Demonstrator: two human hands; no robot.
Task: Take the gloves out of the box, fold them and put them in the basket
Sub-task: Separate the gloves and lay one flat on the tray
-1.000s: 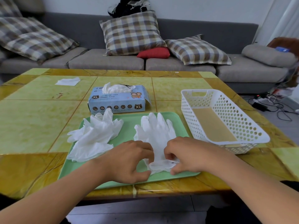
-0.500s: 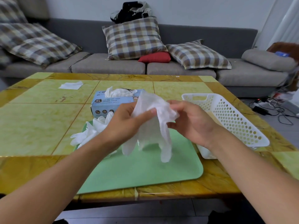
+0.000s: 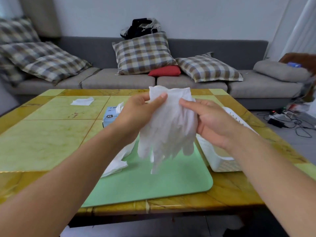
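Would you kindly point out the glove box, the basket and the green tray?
glove box (image 3: pixel 109 117), head view, blue front panel.
basket (image 3: pixel 220 159), head view, near white wall.
green tray (image 3: pixel 153 185), head view, bare surface.

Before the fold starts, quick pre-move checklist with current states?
1. Glove held by both hands: ok. The left hand pinches the cuff end of the held glove; the right hand grips its side.
2. Glove off the surface: ok, its fingers hang above the green tray.
3. Single glove or several layers: cannot tell.
4. Fold begun: not ok, it hangs unfolded.
5. Basket within reach: ok, beside the tray under the right forearm; contents cannot tell.
6. Other gloves out of the way: ok, they lie at the tray's left edge.
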